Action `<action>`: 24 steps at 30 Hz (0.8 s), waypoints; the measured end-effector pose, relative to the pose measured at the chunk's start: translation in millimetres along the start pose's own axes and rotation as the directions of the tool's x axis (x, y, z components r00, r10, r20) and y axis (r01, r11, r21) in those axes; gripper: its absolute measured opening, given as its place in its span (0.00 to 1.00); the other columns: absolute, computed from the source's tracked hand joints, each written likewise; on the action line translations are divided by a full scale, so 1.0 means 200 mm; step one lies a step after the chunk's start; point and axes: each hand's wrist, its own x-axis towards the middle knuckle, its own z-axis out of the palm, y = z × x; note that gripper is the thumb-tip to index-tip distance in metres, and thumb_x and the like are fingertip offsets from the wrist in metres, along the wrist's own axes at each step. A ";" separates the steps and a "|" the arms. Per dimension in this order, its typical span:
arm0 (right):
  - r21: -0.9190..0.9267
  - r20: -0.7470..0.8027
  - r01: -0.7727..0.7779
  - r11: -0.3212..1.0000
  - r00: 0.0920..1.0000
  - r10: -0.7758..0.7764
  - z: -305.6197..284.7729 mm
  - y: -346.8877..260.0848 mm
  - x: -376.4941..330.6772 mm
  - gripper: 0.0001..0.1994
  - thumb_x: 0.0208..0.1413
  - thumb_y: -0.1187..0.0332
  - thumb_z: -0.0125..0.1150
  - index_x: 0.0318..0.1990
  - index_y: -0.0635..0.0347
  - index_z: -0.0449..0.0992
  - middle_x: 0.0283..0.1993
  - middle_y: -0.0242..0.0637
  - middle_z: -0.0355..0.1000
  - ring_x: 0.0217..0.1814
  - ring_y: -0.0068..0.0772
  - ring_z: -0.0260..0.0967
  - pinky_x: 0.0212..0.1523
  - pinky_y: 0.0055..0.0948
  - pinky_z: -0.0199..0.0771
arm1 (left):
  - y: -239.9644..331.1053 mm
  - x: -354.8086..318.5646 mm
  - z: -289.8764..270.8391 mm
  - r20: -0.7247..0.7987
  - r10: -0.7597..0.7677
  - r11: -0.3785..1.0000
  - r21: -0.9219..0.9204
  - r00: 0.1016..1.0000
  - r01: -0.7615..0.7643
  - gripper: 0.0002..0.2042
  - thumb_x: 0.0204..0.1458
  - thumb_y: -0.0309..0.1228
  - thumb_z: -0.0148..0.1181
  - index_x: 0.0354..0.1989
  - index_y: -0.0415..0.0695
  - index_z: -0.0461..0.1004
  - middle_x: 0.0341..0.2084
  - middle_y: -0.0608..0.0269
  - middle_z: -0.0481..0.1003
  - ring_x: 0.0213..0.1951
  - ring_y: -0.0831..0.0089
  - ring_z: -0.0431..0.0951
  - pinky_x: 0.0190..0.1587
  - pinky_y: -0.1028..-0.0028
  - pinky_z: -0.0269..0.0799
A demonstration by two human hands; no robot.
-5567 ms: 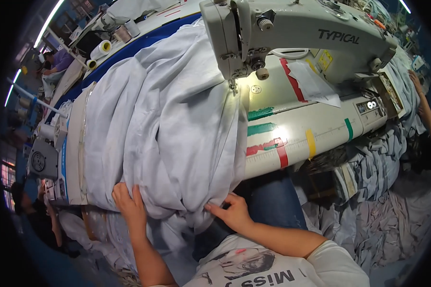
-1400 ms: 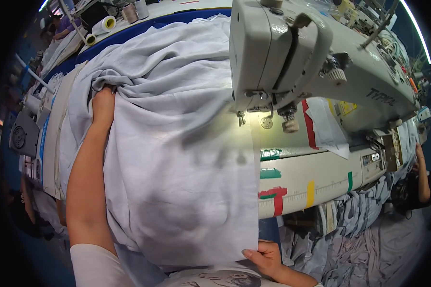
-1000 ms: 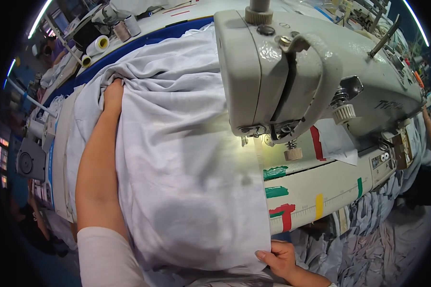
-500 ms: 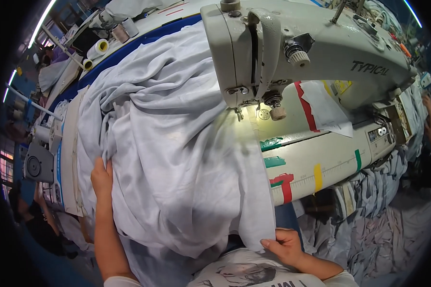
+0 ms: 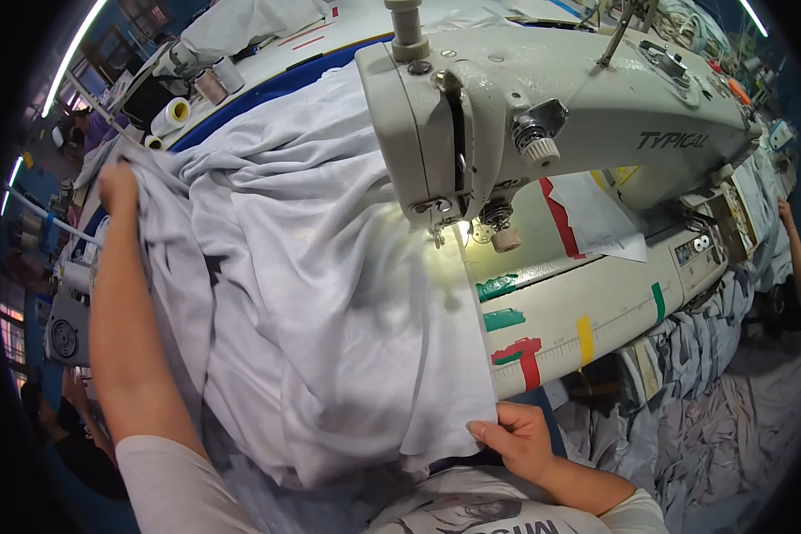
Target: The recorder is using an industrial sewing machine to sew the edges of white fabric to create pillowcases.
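A large light-grey cloth (image 5: pixel 285 285) lies in loose folds over the machine bed and hangs toward my lap. Far out at the left, my left hand (image 5: pixel 118 185) grips the cloth's far left edge, fingers closed and partly hidden. At the lower right, my right hand (image 5: pixel 518 438) pinches the near corner of the cloth between thumb and fingers. The cloth's straight right edge runs from this corner up to the needle area of a white sewing machine (image 5: pixel 587 116). The presser foot (image 5: pixel 438 236) stands at that edge under a small light; whether it presses on the cloth I cannot tell.
Thread cones (image 5: pixel 174 114) stand at the back left. Red, green and yellow tape strips (image 5: pixel 586 340) mark the machine's front edge. A white paper piece (image 5: pixel 596 218) lies under the arm. Heaped grey fabric (image 5: pixel 703 418) fills the lower right. Other people sit at both sides.
My left hand has moved up and outward to the left, pulling the cloth's left side with it. The right hand keeps its pinch, shifted slightly left and up; the whole view has shifted a little.
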 end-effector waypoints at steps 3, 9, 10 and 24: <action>0.068 -0.046 -0.024 0.997 0.999 0.028 0.02 0.00 -0.02 0.06 0.55 0.73 0.60 0.30 0.68 0.78 0.21 0.22 0.67 0.25 0.10 0.56 0.24 0.17 0.56 | 0.13 0.02 -0.29 0.290 0.199 0.779 -0.626 0.936 0.028 0.19 0.57 0.40 0.50 0.45 0.34 0.69 0.40 0.43 0.74 0.43 0.49 0.75 0.47 0.62 0.68; 0.090 -0.069 0.002 0.996 0.998 0.004 -0.01 0.06 -0.01 0.10 0.55 0.71 0.59 0.25 0.68 0.74 0.20 0.22 0.64 0.24 0.11 0.54 0.23 0.19 0.55 | -0.03 -1.20 -0.89 0.753 0.236 0.972 -0.176 0.615 -0.158 0.47 0.45 0.41 0.66 0.67 0.33 0.43 0.66 0.40 0.50 0.67 0.50 0.50 0.66 0.63 0.47; 0.080 -0.063 0.034 0.996 0.998 -0.029 -0.01 0.06 -0.01 0.10 0.55 0.71 0.59 0.25 0.68 0.74 0.20 0.22 0.64 0.24 0.11 0.55 0.23 0.19 0.55 | -0.09 -1.37 -0.92 0.717 0.142 0.987 -0.152 0.683 -0.047 0.39 0.47 0.39 0.65 0.63 0.32 0.54 0.59 0.35 0.60 0.61 0.50 0.61 0.60 0.64 0.57; 0.533 0.115 -0.154 0.832 0.987 0.110 0.01 0.06 -0.03 0.11 0.58 0.71 0.53 0.41 0.71 0.77 0.37 0.35 0.76 0.37 0.18 0.70 0.39 0.18 0.67 | -1.06 0.63 -0.41 0.063 -0.201 0.938 0.299 0.978 0.174 0.25 0.53 0.51 0.49 0.44 0.39 0.73 0.40 0.38 0.75 0.49 0.40 0.72 0.50 0.54 0.68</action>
